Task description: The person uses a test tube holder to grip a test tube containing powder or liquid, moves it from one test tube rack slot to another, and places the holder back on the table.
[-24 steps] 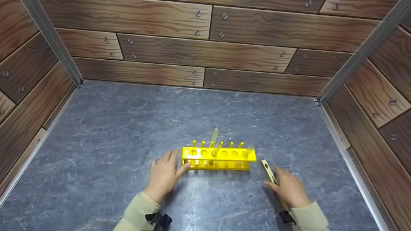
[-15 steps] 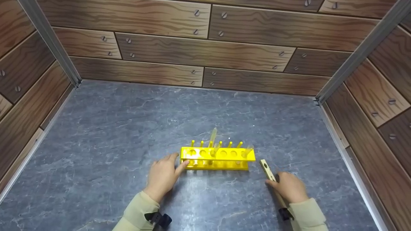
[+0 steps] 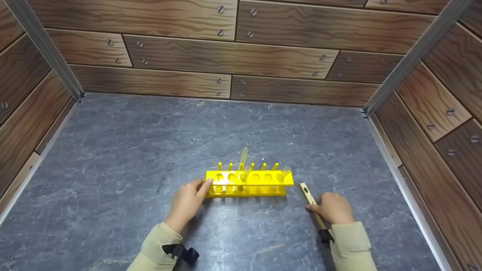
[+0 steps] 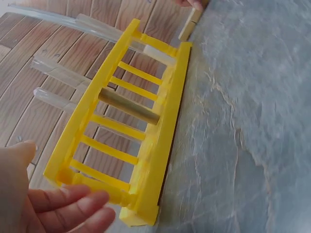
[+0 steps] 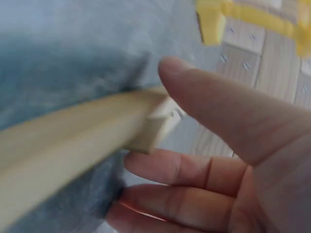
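A yellow test tube rack [image 3: 229, 183] stands in the middle of the tabletop in the head view. Clear test tubes [image 4: 58, 73] stick up out of it; inside the frame, one tube part [image 4: 129, 106] looks brownish. My left hand [image 3: 185, 203] is at the rack's left end, thumb by the top plate's corner. In the left wrist view its fingers [image 4: 73, 206] are nearly straight beside the end post. To the rack's right, my right hand [image 3: 335, 209] pinches a wooden test tube clamp [image 3: 309, 196] between thumb and fingers. The clamp's holed end points towards the rack.
The grey marbled tabletop [image 3: 169, 128] lies under everything. Wood-patterned panels [image 3: 233, 56] wall it at the back and both sides, with metal strips in the corners. Dark cameras [image 3: 184, 254] are strapped to both wrists.
My left hand has drawn in closer to the rack's left end, its fingers less spread. The right hand's fingers have folded in around the clamp. The whole head view has shifted slightly.
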The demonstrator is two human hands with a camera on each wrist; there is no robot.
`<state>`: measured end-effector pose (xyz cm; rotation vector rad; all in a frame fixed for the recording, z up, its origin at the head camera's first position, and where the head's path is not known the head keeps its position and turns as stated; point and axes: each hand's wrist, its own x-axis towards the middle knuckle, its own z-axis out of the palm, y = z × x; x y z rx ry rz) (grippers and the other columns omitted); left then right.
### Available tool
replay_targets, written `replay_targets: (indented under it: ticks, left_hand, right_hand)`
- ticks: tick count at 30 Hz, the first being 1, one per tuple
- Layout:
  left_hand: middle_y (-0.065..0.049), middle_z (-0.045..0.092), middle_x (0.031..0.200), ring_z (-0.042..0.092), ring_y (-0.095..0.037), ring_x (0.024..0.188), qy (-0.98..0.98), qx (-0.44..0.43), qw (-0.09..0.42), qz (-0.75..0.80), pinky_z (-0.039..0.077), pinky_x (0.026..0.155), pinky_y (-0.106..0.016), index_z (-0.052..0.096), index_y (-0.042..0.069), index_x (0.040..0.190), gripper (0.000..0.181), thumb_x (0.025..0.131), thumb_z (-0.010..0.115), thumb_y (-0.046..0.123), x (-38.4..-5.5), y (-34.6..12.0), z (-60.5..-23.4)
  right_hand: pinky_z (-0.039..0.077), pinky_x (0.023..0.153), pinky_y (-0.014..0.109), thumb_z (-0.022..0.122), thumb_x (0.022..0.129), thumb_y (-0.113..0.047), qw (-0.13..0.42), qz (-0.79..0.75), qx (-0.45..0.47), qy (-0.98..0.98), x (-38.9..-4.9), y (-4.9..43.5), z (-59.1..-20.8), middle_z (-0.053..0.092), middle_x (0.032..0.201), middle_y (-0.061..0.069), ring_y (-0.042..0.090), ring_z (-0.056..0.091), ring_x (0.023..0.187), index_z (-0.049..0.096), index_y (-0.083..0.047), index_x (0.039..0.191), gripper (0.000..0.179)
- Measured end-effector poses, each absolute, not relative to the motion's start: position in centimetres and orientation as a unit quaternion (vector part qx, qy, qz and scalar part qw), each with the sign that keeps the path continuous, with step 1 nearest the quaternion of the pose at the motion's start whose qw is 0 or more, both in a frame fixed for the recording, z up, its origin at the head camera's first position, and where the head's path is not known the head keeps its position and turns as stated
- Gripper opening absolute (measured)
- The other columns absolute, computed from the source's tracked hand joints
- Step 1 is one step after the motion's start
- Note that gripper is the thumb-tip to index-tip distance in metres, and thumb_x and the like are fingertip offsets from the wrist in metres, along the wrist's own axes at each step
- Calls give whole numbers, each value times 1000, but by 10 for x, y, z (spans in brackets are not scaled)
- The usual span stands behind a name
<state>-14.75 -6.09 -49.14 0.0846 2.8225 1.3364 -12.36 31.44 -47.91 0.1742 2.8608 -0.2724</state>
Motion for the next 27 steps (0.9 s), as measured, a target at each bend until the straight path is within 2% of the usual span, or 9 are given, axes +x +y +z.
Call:
replay_targets:
  ticks: [3, 6, 10, 13, 18, 23, 27]
  left_hand:
    - [2, 56, 66, 50, -13, 62, 876, 10, 24, 481, 43, 59, -29, 67, 8, 87, 44, 95, 47, 45, -150, -60, -494]
    - [-2, 61, 69, 57, -15, 64, 833, -2, 49, 551, 50, 62, -32, 67, 2, 85, 44, 96, 48, 40, -153, -58, -497]
    - [-8, 65, 69, 62, -17, 64, 761, -5, 83, 644, 55, 68, -39, 64, -9, 84, 43, 97, 50, 30, -156, -57, -500]
    - [-10, 65, 68, 62, -17, 62, 718, -13, 103, 688, 55, 68, -38, 62, -14, 86, 42, 97, 50, 24, -157, -58, -502]
    - [-9, 65, 69, 63, -17, 63, 684, -19, 128, 718, 55, 71, -36, 61, -15, 89, 38, 97, 50, 21, -158, -58, -499]
    - [-10, 64, 68, 63, -18, 63, 676, -6, 144, 722, 55, 73, -41, 61, -12, 84, 33, 98, 48, 15, -157, -58, -491]
    - [-10, 64, 68, 63, -17, 62, 673, -1, 146, 725, 55, 73, -42, 60, -15, 85, 33, 97, 48, 13, -156, -58, -489]
  right_hand:
    - [35, 41, 28, 73, 78, -40, 134, -88, 68, 985, -125, 312, -477, 47, 51, 2, 16, 44, 45, 55, -9, 58, 41]
    - [35, 40, 28, 73, 78, -41, 135, -81, 79, 984, -125, 310, -476, 47, 51, 2, 16, 45, 45, 55, -9, 57, 42]
    - [35, 40, 28, 73, 78, -41, 137, -74, 87, 984, -126, 308, -478, 48, 51, 3, 17, 45, 45, 55, -9, 58, 41]
    - [35, 40, 29, 73, 78, -39, 128, -75, 85, 985, -126, 307, -479, 48, 52, 3, 17, 45, 45, 56, -8, 59, 40]
    - [36, 39, 31, 74, 78, -37, 105, -79, 81, 988, -124, 307, -481, 48, 52, 4, 19, 45, 46, 55, -7, 61, 39]
    - [36, 40, 33, 73, 78, -32, 93, -84, 82, 989, -121, 308, -483, 47, 53, 4, 19, 44, 47, 55, -6, 62, 35]
    - [37, 40, 34, 72, 79, -30, 96, -89, 85, 988, -120, 309, -484, 48, 54, 5, 19, 44, 48, 56, -6, 63, 33]
